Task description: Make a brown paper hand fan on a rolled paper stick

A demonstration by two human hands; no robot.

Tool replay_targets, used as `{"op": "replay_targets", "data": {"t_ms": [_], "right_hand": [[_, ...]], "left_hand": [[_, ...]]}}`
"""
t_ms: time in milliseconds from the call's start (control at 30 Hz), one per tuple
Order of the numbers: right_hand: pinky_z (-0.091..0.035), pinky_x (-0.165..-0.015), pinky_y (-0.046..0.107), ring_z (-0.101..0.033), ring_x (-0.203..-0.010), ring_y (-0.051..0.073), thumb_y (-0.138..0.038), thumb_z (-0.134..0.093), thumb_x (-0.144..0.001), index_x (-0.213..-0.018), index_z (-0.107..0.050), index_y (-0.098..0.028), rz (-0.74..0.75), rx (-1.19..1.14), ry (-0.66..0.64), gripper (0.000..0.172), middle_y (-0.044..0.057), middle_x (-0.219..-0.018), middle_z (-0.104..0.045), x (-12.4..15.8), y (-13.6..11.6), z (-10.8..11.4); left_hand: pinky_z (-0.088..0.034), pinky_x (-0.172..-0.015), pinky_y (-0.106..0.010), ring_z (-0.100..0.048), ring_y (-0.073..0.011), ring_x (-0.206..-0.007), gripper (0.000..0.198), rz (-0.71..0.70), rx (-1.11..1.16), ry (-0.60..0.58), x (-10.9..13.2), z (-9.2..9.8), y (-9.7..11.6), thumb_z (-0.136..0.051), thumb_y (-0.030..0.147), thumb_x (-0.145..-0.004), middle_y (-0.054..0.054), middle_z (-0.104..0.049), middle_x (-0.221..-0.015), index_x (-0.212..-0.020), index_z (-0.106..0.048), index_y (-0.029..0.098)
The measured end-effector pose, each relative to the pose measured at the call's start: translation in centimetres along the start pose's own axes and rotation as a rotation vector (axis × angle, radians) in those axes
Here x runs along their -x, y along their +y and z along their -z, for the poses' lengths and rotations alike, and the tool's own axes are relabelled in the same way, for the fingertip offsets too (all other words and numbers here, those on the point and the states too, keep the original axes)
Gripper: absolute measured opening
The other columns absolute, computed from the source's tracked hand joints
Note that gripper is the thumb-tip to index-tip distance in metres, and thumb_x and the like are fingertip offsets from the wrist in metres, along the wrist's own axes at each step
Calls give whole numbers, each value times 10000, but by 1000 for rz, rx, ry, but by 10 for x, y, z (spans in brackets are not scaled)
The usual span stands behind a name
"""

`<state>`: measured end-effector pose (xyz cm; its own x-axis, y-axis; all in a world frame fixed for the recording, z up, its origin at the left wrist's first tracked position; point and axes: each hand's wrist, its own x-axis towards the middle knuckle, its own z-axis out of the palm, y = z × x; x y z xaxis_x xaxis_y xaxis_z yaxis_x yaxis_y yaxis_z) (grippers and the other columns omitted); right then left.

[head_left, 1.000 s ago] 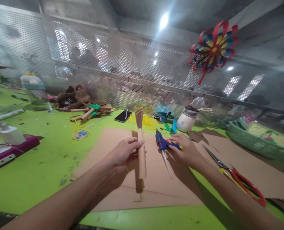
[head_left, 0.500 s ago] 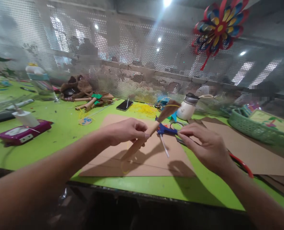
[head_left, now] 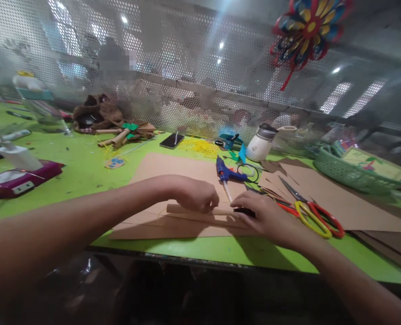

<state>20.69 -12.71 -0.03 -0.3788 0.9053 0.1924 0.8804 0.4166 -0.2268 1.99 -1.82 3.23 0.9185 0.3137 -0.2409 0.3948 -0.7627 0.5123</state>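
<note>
A small paper-rolled broom [head_left: 178, 209] lies flat on the brown cardboard sheet [head_left: 173, 167] near the table's front edge. My left hand [head_left: 195, 195] is closed over the middle of its handle. My right hand [head_left: 266, 216] rests on the dark bristle end at the right, fingers curled on it. A blue glue gun [head_left: 225, 173] lies just behind the two hands.
Scissors with red and yellow handles [head_left: 313, 216] lie right of my right hand on more cardboard. A white jar [head_left: 261, 144], a phone [head_left: 171, 140], yellow shreds [head_left: 198, 145], a green basket [head_left: 352, 176], and a purple tray [head_left: 17, 180] stand around. A perforated screen [head_left: 186, 81] closes off the back.
The broom went from upright in my left hand to tilted, then down flat on the cardboard. My right hand left the glue gun and came onto the broom's bristle end.
</note>
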Motion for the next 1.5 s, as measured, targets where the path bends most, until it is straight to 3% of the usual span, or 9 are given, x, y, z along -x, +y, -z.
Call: {"op": "replay_targets", "data": {"t_ms": [200, 433, 600, 767, 1000, 1300, 1500], "right_hand": [[-450, -630, 278, -588, -708, 169, -210, -526, -879, -955, -679, -189, -9, -136, -57, 172, 53, -820, -658, 2, 9, -13], [-442, -636, 281, -569, -701, 164, -209, -493, -902, -922, -660, -175, -19, -176, -121, 172, 47, -804, -651, 1, 20, -14], [-449, -702, 311, -556, -795, 189, -215, -512, -898, -908, -648, -182, 11, -132, -131, 140, 60, -841, -621, 1, 22, -17], [-449, -763, 316, -554, -893, 198, -197, -542, -878, -1048, -613, -172, 41, -172, -72, 186, 79, -942, -595, -2, 18, -23], [-430, -649, 266, -562, -740, 158, -222, -550, -890, -1021, -681, -182, 110, -243, -96, 190, 63, -848, -595, -5, 21, -24], [-403, -603, 249, -554, -688, 147, -223, -549, -895, -905, -711, -169, 113, -235, -113, 171, 56, -765, -618, -14, 19, -21], [-409, -621, 258, -560, -692, 149, -221, -560, -886, -927, -712, -204, 82, -205, -103, 159, 48, -775, -615, -14, 22, -30]], "left_hand": [[-294, -489, -230, -448, -132, -505, 130, 19, 33, 13, 0, -11, -12, -574, 104, -619, 4, -596, -553, -622, -659, 202], [-314, -518, -235, -498, -147, -569, 156, 15, 47, 65, -4, -22, -15, -550, 205, -726, -38, -646, -703, -825, -669, 184], [-298, -519, -252, -476, -138, -535, 150, 12, 46, 81, -1, -27, -13, -524, 232, -769, -32, -622, -637, -713, -648, 169], [-315, -514, -227, -483, -129, -564, 312, 4, 27, 79, 0, -26, -15, -475, 398, -835, -35, -625, -666, -794, -665, 154], [-374, -584, -209, -531, -127, -661, 276, 10, -7, 2, 2, -21, -14, -486, 325, -827, -33, -667, -788, -915, -677, 146], [-352, -553, -224, -541, -128, -630, 207, -3, -113, 4, -3, -20, -15, -505, 259, -819, -38, -681, -763, -869, -678, 158], [-322, -511, -246, -505, -139, -559, 324, 34, -168, 24, -2, -23, -11, -441, 385, -864, -57, -657, -704, -785, -659, 159]]}}
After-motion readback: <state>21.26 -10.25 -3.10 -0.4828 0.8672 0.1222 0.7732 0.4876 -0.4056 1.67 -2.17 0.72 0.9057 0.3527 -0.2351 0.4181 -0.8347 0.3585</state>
